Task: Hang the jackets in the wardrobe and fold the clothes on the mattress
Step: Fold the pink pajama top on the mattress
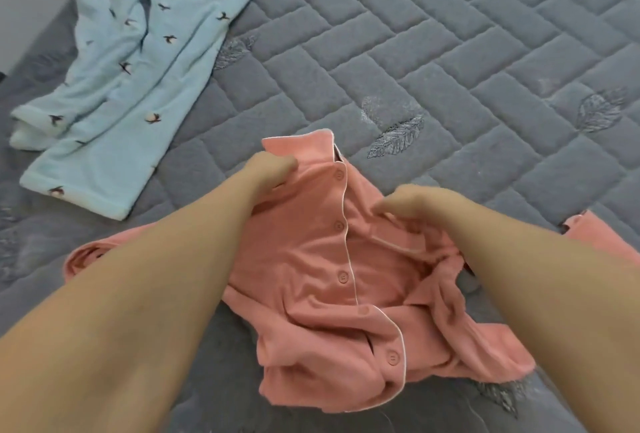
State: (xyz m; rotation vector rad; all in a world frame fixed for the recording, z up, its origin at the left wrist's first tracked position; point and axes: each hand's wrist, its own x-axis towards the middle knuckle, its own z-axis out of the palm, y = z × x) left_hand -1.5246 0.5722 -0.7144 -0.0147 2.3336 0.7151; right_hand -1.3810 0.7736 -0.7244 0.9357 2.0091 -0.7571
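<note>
Gripping pink shirt (311, 259), left hand (273, 169) collar, right hand (412, 204) shoulder.

Open mattress far and right, cloth near and left

The grey quilted mattress (450, 51) lies bare across its far and right stretches, giving a hand free passage there. The rumpled pink shirt (311, 276) fills the near middle under both forearms, and the pale blue patterned garment (138, 69) sprawls over the far left, with a bare strip of mattress between them.
</note>
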